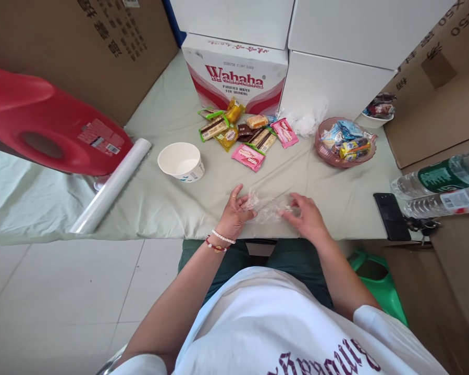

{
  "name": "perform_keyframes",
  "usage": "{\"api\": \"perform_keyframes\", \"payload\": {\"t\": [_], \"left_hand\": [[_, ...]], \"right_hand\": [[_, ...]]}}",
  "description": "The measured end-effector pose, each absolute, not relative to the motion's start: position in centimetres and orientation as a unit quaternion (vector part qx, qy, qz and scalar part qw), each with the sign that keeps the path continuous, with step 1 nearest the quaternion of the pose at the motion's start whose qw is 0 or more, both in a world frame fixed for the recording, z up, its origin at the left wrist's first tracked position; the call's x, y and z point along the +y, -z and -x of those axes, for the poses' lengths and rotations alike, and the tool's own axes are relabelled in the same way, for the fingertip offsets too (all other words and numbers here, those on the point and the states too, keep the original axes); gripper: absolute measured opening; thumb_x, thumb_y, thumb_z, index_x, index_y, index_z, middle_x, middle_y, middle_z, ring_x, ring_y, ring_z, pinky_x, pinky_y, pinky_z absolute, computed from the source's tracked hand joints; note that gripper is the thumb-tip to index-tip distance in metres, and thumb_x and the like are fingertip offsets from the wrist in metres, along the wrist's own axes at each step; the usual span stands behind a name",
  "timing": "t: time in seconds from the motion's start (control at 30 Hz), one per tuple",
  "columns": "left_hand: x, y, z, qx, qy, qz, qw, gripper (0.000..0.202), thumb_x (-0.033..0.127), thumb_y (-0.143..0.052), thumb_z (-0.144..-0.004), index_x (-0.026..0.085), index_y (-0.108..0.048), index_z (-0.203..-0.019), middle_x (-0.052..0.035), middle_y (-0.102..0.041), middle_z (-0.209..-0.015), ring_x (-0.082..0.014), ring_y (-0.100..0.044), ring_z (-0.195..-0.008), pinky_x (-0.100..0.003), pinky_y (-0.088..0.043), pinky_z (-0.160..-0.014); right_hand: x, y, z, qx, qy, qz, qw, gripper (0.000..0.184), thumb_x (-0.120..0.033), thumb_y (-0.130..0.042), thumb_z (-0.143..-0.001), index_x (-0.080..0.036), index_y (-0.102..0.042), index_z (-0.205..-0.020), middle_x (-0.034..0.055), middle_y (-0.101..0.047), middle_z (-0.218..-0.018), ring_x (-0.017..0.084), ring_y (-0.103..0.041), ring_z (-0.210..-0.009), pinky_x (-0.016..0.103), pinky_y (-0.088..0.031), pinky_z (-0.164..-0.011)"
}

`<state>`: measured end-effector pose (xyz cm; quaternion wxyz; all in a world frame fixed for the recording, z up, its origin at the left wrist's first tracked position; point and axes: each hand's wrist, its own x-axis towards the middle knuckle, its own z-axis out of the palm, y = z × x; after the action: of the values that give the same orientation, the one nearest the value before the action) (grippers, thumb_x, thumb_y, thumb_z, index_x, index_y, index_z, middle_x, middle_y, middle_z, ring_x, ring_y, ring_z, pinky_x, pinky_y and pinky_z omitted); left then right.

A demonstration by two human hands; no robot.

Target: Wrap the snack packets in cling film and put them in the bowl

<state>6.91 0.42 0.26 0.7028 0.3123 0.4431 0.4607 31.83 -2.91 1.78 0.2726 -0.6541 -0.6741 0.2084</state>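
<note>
A crumpled piece of clear plastic film [269,211] stretches between my two hands, just above the front of the cloth-covered table. My left hand [236,212], with bracelets at the wrist, pinches the film's left end between thumb and fingers. At the other end, my right hand [304,214] grips the film the same way. Beyond the hands stands a white paper bowl [182,161], its inside bare. Farther back lies a loose pile of wrapped snacks, with a pink packet [248,157] nearest me and a green-edged packet [214,128] among them.
A roll of plastic film [111,187] and a red jug [50,120] lie at left. On the right are a pink glass bowl [346,143] of snacks, a phone [391,216] and water bottles [441,177]. Crumpled film [307,122] sits before the white boxes [236,78].
</note>
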Motion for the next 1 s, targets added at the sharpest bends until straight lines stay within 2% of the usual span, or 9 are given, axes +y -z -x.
{"api": "perform_keyframes", "payload": {"t": [0.1,0.2,0.3,0.57,0.7,0.77,0.8,0.87,1.0], "left_hand": [[0.6,-0.7,-6.5,0.454,-0.425,-0.324,0.713,0.1,0.028,-0.096,-0.053,0.024,-0.051,-0.143,-0.0036,-0.069,-0.105,-0.0171,-0.065,-0.1,-0.028,-0.049,-0.084],[1.2,-1.1,-5.9,0.487,-0.408,-0.344,0.691,0.065,0.048,-0.093,-0.059,0.016,-0.068,-0.111,-0.0004,-0.068,-0.085,-0.0139,-0.061,-0.078,-0.026,-0.046,-0.073],[2.3,-1.2,-5.7,0.514,-0.458,-0.337,0.642,0.052,0.052,-0.091,-0.059,0.017,-0.067,-0.089,0.0031,-0.062,-0.076,-0.0111,-0.054,-0.069,-0.025,-0.042,-0.066],[8.0,-0.9,-6.8,0.569,-0.499,-0.376,0.534,0.034,0.04,-0.081,-0.069,0.021,-0.057,-0.083,0.0047,-0.053,-0.071,-0.011,-0.045,-0.064,-0.026,-0.04,-0.062],[7.2,-2.9,-6.7,0.647,-0.53,-0.461,0.296,0.04,0.026,-0.084,-0.064,0.021,-0.059,-0.095,-0.0003,-0.057,-0.095,-0.0124,-0.049,-0.075,-0.029,-0.045,-0.075],[4.5,-4.1,-7.0,0.635,-0.52,-0.519,0.238,0.028,0.033,-0.078,-0.075,0.022,-0.06,-0.092,0.0001,-0.057,-0.093,-0.0127,-0.048,-0.074,-0.029,-0.044,-0.072],[2.8,-4.4,-7.3,0.621,-0.494,-0.544,0.273,0.021,0.039,-0.07,-0.085,0.022,-0.059,-0.086,0.0022,-0.055,-0.081,-0.0123,-0.047,-0.069,-0.028,-0.042,-0.069],[-0.6,-4.5,-8.3,0.582,-0.416,-0.574,0.398,0.036,0.051,-0.058,-0.094,0.022,-0.055,-0.073,0.004,-0.048,-0.065,-0.0124,-0.043,-0.06,-0.028,-0.039,-0.061],[-4.2,-2.3,-10.3,0.581,-0.361,-0.555,0.473,0.033,0.053,-0.069,-0.086,0.021,-0.061,-0.089,-0.0034,-0.064,-0.09,-0.0163,-0.06,-0.073,-0.032,-0.048,-0.07]], "right_hand": [[-2.8,-1.1,-31.0,-0.704,-0.21,0.639,0.229,0.02,-0.038,-0.066,-0.094,-0.022,-0.077,-0.101,0.0078,-0.072,-0.087,0.026,-0.062,-0.087,0.042,-0.05,-0.087],[-3.4,-0.7,-31.8,-0.686,-0.226,0.621,0.306,0.014,-0.03,-0.064,-0.095,-0.024,-0.077,-0.094,0.0055,-0.071,-0.086,0.023,-0.062,-0.086,0.038,-0.05,-0.084],[-4.5,-1.0,-33.2,-0.649,-0.238,0.601,0.401,0.013,-0.03,-0.065,-0.096,-0.026,-0.077,-0.098,0.0038,-0.07,-0.091,0.021,-0.064,-0.089,0.036,-0.051,-0.083],[-7.9,-2.3,-34.6,-0.643,-0.221,0.545,0.491,0.026,-0.015,-0.064,-0.096,-0.034,-0.079,-0.106,0.0009,-0.061,-0.097,0.015,-0.063,-0.089,0.029,-0.051,-0.077],[-9.0,-1.9,-32.6,-0.647,-0.144,0.567,0.489,0.03,-0.011,-0.06,-0.096,-0.032,-0.079,-0.108,0.0014,-0.057,-0.094,0.014,-0.06,-0.083,0.027,-0.05,-0.071],[-9.4,-1.1,-31.2,-0.661,-0.116,0.567,0.478,0.031,-0.011,-0.056,-0.098,-0.03,-0.079,-0.108,0.0022,-0.055,-0.093,0.014,-0.058,-0.079,0.027,-0.049,-0.068],[-9.6,-0.7,-30.4,-0.673,-0.106,0.563,0.467,0.031,-0.012,-0.055,-0.098,-0.029,-0.079,-0.108,0.0026,-0.055,-0.092,0.014,-0.057,-0.078,0.028,-0.048,-0.067],[-10.0,0.2,-28.8,-0.703,-0.098,0.555,0.435,0.03,-0.014,-0.055,-0.098,-0.029,-0.079,-0.107,0.0036,-0.057,-0.09,0.015,-0.055,-0.076,0.029,-0.047,-0.065],[-10.3,1.2,-26.1,-0.757,-0.144,0.527,0.358,0.027,-0.021,-0.054,-0.099,-0.029,-0.079,-0.106,0.006,-0.063,-0.087,0.019,-0.055,-0.078,0.033,-0.049,-0.069]]}}
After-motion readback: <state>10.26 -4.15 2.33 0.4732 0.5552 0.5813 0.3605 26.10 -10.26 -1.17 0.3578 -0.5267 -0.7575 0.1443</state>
